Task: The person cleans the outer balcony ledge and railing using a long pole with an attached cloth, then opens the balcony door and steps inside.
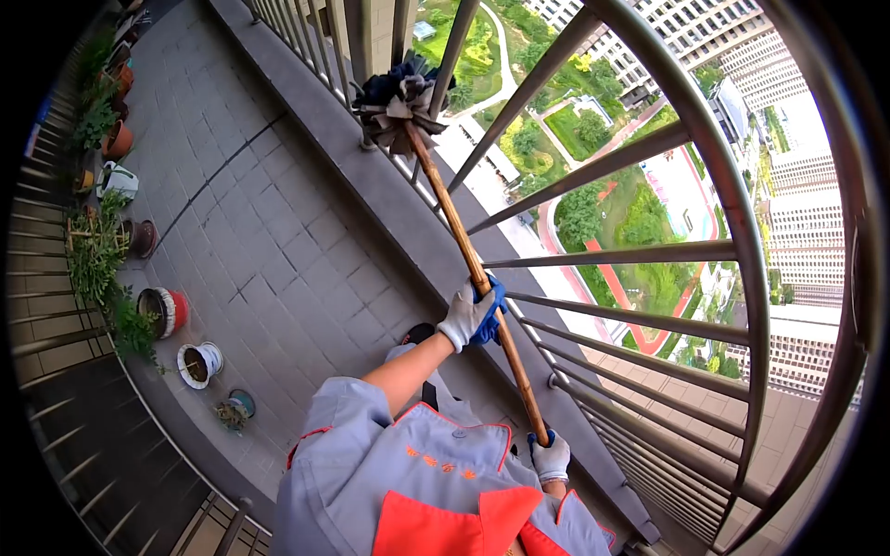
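A long wooden pole [451,215] slants from the railing down to the person's body. My left hand [471,315], in a white and blue glove, is closed around its middle. Near the pole's lower end, my right hand [550,456] is closed on it in a similar glove. At the far end, a mop head [404,104] of dark and grey cloth strips touches or lies close against the upright bars of the metal railing [640,167], above the ledge.
A raised grey ledge [348,171] runs below the railing. Several potted plants, among them a red and white pot [163,313] and a white pot [199,365], line the left side of the tiled floor [269,222]. Buildings and greenery lie far below.
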Demonstrator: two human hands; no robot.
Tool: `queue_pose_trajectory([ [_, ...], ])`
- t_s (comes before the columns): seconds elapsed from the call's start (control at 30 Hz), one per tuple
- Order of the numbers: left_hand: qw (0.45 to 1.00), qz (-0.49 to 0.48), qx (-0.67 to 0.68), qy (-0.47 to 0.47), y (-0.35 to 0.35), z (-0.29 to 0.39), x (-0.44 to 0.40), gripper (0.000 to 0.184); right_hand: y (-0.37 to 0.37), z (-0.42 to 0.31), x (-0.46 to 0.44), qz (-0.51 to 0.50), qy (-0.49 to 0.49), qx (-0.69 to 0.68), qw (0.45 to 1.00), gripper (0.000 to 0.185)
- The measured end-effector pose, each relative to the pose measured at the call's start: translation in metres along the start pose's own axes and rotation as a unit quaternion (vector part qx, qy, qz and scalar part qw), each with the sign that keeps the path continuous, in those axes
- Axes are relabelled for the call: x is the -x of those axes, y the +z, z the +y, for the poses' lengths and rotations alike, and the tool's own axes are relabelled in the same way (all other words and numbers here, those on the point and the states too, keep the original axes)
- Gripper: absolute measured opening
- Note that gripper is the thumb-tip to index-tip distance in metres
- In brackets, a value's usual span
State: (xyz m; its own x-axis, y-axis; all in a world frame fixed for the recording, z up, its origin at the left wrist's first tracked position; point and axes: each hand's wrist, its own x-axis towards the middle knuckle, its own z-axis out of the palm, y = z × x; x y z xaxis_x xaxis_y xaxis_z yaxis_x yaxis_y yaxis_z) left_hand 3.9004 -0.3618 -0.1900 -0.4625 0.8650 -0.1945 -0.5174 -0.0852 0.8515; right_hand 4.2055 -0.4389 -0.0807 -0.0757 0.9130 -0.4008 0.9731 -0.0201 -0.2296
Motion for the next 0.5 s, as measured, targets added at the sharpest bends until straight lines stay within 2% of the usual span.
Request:
queue_pose_trajectory([
  [0.07, 0.961, 0.095, -0.133, -0.222, -0.041, -0.052, -0.019, 0.023, -0.007, -0.031, -0.004, -0.124, 0.054, 0.038, 0.990, 0.026],
  [0.1, 0.930, 0.122, -0.165, -0.303, -0.063, -0.081, -0.024, 0.023, -0.006, -0.059, -0.004, -0.136, 0.047, 0.024, 0.989, 0.030],
  [0.17, 0.909, 0.111, -0.080, -0.393, -0.101, -0.130, -0.022, 0.025, 0.011, -0.080, -0.008, -0.113, 0.011, 0.091, 0.989, 0.031],
  [0.2, 0.906, 0.101, -0.035, -0.409, -0.110, -0.134, -0.015, 0.026, 0.014, -0.082, -0.007, -0.117, 0.006, 0.125, 0.985, 0.031],
  [0.23, 0.896, 0.126, -0.081, -0.417, -0.095, -0.106, -0.002, 0.025, 0.006, -0.069, 0.000, -0.116, 0.021, 0.112, 0.987, 0.029],
  [0.27, 0.885, 0.107, -0.033, -0.451, -0.066, -0.039, 0.019, 0.024, 0.006, -0.042, 0.011, -0.100, 0.023, 0.070, 0.992, 0.029],
  [0.33, 0.896, 0.037, -0.093, -0.433, -0.082, -0.066, 0.040, 0.029, 0.005, 0.016, 0.040, -0.073, 0.023, 0.073, 0.994, 0.028],
  [0.4, 0.881, 0.040, 0.194, -0.429, -0.071, -0.061, 0.061, 0.034, 0.007, 0.078, 0.084, -0.033, 0.022, 0.050, 0.998, 0.027],
  [0.43, 0.877, 0.027, 0.202, -0.435, -0.066, -0.058, 0.065, 0.036, 0.008, 0.104, 0.106, -0.035, 0.031, 0.037, 0.998, 0.027],
  [0.5, 0.903, -0.048, 0.147, -0.401, -0.045, -0.072, 0.091, 0.042, 0.011, 0.140, 0.152, -0.023, 0.065, -0.007, 0.998, 0.027],
])
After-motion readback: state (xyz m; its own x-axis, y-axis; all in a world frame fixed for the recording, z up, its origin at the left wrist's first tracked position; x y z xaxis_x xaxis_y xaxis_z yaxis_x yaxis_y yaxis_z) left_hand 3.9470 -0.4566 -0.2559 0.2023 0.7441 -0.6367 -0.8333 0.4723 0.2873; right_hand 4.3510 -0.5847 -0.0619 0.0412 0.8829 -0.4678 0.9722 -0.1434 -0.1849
